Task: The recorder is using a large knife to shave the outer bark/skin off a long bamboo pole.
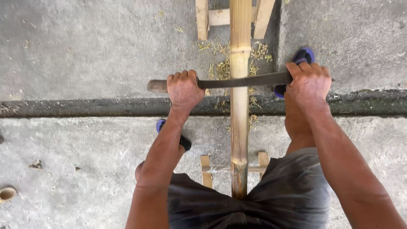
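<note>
The person stands astride a long bamboo pole (240, 106) that runs lengthwise away from the body, resting on two small wooden stands: one (208, 169) near the person's legs and another (203, 17) at the far end of the view. Across the pole lies a long dark blade (246, 80), set crosswise to it. The left hand (183, 89) is wrapped tight around the blade's rounded handle end, which sticks out to the left of the fist. The right hand (308, 82) is closed just as firmly on the blade's other end, so the tool is gripped on both sides of the pole like a drawknife.

As to progress, pale shavings (220, 68) lie scattered on the concrete floor (85, 55) on both sides of the pole, thickest just beyond the blade and thinner along the dark groove (85, 107) that crosses the floor. That suggests scraping is already well under way on this stretch. The pole's surface looks yellow and fairly even beyond the blade, while the part nearest the shorts (292, 186) is darker and streaked, and so probably remains to be worked; how much of the far end is finished cannot be told, since it runs out of view. A blue sandal (303, 55) shows beyond the right hand, and a cut bamboo ring (6, 193) lies at the floor's left edge.
</note>
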